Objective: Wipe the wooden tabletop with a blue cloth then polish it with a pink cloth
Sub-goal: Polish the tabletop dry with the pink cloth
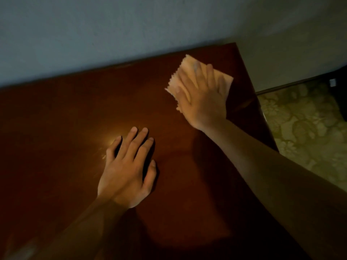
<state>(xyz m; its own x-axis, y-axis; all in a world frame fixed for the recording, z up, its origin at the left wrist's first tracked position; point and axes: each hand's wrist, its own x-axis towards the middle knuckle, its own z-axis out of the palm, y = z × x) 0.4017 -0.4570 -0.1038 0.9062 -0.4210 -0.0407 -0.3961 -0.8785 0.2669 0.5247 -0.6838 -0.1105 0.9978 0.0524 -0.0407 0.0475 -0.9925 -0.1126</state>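
Note:
The dark reddish wooden tabletop [65, 128] fills most of the view. A small pink cloth [187, 65] with zigzag edges lies flat near the table's far right corner. My right hand [202, 98] presses down on it with fingers spread, covering most of the cloth. My left hand [127, 169] rests flat on the bare wood near the middle, fingers apart, holding nothing. No blue cloth is in view.
A grey-blue wall [93, 34] runs along the table's far edge. The table's right edge drops to a floor with a pale floral pattern [309, 128]. A dark object [339, 91] sits at the far right.

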